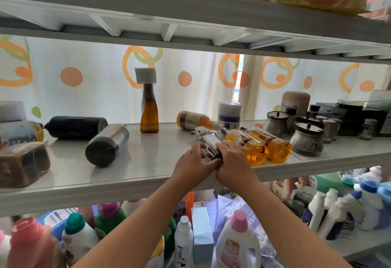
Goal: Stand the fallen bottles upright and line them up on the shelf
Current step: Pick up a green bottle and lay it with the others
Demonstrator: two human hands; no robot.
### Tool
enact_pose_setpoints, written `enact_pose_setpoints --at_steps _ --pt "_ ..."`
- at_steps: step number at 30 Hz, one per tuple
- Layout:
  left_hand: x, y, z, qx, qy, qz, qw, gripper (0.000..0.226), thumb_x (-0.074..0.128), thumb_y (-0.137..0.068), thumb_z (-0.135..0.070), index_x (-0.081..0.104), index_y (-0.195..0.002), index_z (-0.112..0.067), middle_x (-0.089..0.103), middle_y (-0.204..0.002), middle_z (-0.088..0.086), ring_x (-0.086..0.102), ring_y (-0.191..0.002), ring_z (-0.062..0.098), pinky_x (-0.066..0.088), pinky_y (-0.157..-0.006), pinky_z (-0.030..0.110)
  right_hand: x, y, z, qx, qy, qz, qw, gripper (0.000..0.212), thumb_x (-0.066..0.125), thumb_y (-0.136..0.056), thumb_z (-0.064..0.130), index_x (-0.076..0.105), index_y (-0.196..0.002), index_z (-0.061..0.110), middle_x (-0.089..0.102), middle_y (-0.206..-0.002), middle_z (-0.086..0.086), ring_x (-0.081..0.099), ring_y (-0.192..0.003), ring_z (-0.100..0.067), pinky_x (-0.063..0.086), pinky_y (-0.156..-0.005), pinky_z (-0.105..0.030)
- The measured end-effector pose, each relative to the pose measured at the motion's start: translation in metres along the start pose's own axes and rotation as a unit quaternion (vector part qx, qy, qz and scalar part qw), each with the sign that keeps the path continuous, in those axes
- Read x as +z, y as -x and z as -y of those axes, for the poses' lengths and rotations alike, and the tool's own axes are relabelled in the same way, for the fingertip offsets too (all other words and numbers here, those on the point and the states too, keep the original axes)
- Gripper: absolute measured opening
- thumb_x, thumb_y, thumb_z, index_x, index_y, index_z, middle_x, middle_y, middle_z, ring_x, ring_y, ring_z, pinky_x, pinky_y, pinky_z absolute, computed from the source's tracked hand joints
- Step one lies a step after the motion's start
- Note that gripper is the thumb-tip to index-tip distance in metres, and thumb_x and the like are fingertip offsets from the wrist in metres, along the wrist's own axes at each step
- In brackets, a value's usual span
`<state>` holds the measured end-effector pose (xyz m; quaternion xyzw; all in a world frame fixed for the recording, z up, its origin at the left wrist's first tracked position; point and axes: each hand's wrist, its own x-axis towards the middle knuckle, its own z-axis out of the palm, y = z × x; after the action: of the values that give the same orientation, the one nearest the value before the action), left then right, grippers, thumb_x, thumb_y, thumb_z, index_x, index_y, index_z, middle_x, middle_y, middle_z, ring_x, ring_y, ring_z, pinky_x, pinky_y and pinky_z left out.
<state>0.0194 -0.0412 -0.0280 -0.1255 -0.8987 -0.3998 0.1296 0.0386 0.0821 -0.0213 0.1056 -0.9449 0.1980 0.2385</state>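
Grip: L hand [194,160] & R hand [232,162] wrapped round fallen steel bottle [208,141]. I read righting step; next, tip base down.

White shelf [137,162] bears toppled bottles [106,144], one upright amber bottle [149,115], jars [306,141].

Curtain [95,98] is noted white, printed with orange dots and orange-and-green rings. Shelf [148,162] is recorded pale grey-white. Upright bottle [149,117] is seen amber-brown, white-capped. Fallen bottles [275,147] are filled orange-yellow, banded black. Ribbed bottle [76,127] is logged black; chrome bottle [208,139] mirrored silver, dark-based. Detergent cap [239,218] is marked pink.
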Motion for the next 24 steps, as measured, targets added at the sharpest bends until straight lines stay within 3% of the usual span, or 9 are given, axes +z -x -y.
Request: enact_pose_setpoints --at_steps 3,7,10,16,21,24 --pt "-0.001 -0.010 0.006 0.012 0.012 0.033 0.999 0.073 0.063 -0.081 -0.049 0.030 -0.142 -0.026 0.050 -0.138 0.006 0.052 -0.122 0.023 0.042 -0.097 0.034 0.000 0.003 0.001 -0.015 0.006 0.005 1.000 0.060 0.055 -0.082 0.017 0.037 -0.139 0.008 0.040 -0.138 -0.014 0.032 -0.129 -0.028 0.029 -0.105 -0.032" --pt "0.002 -0.016 0.011 0.035 0.027 0.065 0.997 0.077 0.063 -0.081 -0.052 0.029 -0.145 -0.027 0.050 -0.140 0.005 0.051 -0.124 0.021 0.044 -0.101 0.035 0.001 0.006 0.001 -0.013 0.013 0.011 1.000 0.066 0.060 -0.084 0.029 0.034 -0.142 0.010 0.037 -0.143 -0.012 0.029 -0.132 -0.027 0.029 -0.107 -0.031" --pt "0.003 -0.017 0.012 0.043 0.041 0.072 0.996 0.082 0.060 -0.075 -0.058 0.030 -0.145 -0.027 0.050 -0.140 0.004 0.051 -0.125 0.021 0.044 -0.102 0.040 0.002 0.005 0.000 -0.009 0.027 -0.005 1.000 0.061 0.058 -0.087 0.027 0.035 -0.141 0.012 0.041 -0.139 -0.013 0.034 -0.128 -0.027 0.030 -0.105 -0.030" --pt "0.006 -0.020 0.012 0.056 0.053 0.098 0.992 0.076 0.061 -0.084 -0.044 0.025 -0.147 -0.024 0.047 -0.142 0.007 0.048 -0.128 0.023 0.041 -0.105 0.043 0.004 0.005 0.000 0.001 0.042 -0.021 0.999 0.060 0.058 -0.085 0.023 0.037 -0.140 0.009 0.044 -0.137 -0.015 0.038 -0.125 -0.030 0.033 -0.103 -0.032" --pt "0.007 -0.020 0.011 0.052 0.047 0.092 0.993 0.084 0.057 -0.073 -0.055 0.025 -0.146 -0.028 0.048 -0.142 0.005 0.048 -0.128 0.024 0.042 -0.104 0.045 0.004 0.007 0.000 0.006 0.040 -0.019 0.999 0.061 0.056 -0.088 0.022 0.032 -0.142 0.008 0.040 -0.141 -0.015 0.034 -0.129 -0.029 0.031 -0.106 -0.031" --pt "0.008 -0.021 0.013 0.063 0.050 0.082 0.993 0.075 0.063 -0.083 -0.041 0.027 -0.147 -0.023 0.047 -0.143 0.007 0.046 -0.130 0.024 0.041 -0.105 0.043 0.004 0.008 0.001 0.004 0.043 -0.022 0.999 0.061 0.056 -0.088 0.023 0.031 -0.143 0.010 0.041 -0.141 -0.014 0.035 -0.128 -0.028 0.032 -0.105 -0.031"
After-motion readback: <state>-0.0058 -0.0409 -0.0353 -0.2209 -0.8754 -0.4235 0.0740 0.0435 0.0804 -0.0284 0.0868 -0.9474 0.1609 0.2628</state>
